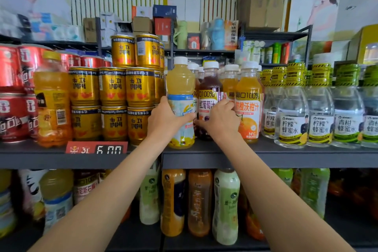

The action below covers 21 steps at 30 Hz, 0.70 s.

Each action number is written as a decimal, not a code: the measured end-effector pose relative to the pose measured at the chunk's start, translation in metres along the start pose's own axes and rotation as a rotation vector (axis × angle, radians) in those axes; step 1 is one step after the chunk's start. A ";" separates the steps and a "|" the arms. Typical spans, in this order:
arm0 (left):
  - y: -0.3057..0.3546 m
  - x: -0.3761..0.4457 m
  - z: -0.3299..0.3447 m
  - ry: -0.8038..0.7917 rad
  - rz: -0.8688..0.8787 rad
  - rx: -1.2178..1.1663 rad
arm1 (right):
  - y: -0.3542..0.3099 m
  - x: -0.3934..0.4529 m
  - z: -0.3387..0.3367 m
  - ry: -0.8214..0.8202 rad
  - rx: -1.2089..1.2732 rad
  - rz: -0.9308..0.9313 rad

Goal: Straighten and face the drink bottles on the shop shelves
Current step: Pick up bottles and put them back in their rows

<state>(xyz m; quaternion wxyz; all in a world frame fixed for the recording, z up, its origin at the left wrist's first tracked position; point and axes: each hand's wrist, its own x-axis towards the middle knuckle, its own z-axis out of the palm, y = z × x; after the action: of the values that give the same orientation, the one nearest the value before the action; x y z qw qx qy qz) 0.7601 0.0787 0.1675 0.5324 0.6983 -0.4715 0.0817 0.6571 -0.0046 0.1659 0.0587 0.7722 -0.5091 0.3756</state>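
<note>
Gripping a ribbed clear-plastic yellow juice bottle [180, 102], left hand [163, 120], right hand [219, 120] clasping the dark grape bottle [208, 96]

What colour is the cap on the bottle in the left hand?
White cap, clearest in the head view.

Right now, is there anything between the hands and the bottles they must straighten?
No. The left hand already grips the pale yellow bottle at its label. The right hand rests on the dark grape juice bottle beside it. Nothing visible stands between hands and bottles.
</note>
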 end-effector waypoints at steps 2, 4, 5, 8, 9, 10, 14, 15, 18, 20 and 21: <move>-0.001 0.001 0.002 -0.015 0.005 -0.020 | -0.001 0.004 0.004 -0.043 0.028 0.019; -0.002 0.002 0.004 -0.025 0.011 -0.043 | -0.001 0.005 0.007 -0.072 0.064 0.031; -0.003 0.002 0.003 -0.027 0.013 -0.059 | 0.000 0.005 0.007 -0.086 0.070 0.026; -0.005 0.000 0.004 -0.036 0.023 -0.103 | 0.006 0.003 0.002 -0.173 0.107 -0.007; -0.007 -0.001 0.006 -0.040 0.022 -0.117 | 0.008 0.000 0.000 -0.216 0.126 -0.019; -0.008 -0.003 0.007 -0.044 0.018 -0.129 | 0.010 -0.004 -0.002 -0.241 0.123 -0.038; -0.007 -0.008 0.005 -0.037 -0.026 -0.137 | 0.010 -0.022 -0.027 -0.133 0.162 -0.140; -0.007 -0.012 0.003 -0.019 -0.036 -0.148 | 0.007 -0.024 -0.036 -0.122 0.273 -0.172; -0.007 -0.034 -0.010 0.051 0.010 -0.230 | -0.010 -0.029 -0.061 -0.158 0.782 -0.221; -0.008 -0.051 -0.026 0.091 0.058 -0.257 | -0.032 -0.036 -0.071 -0.143 0.876 -0.281; -0.011 -0.059 -0.036 0.110 0.077 -0.256 | -0.046 -0.043 -0.072 -0.151 0.842 -0.342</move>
<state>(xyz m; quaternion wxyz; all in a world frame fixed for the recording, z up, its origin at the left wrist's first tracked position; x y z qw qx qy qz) 0.7506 0.1412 0.1389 0.6385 0.6004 -0.4748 0.0795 0.6493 0.0833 0.2029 -0.2362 0.8270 -0.1803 0.4773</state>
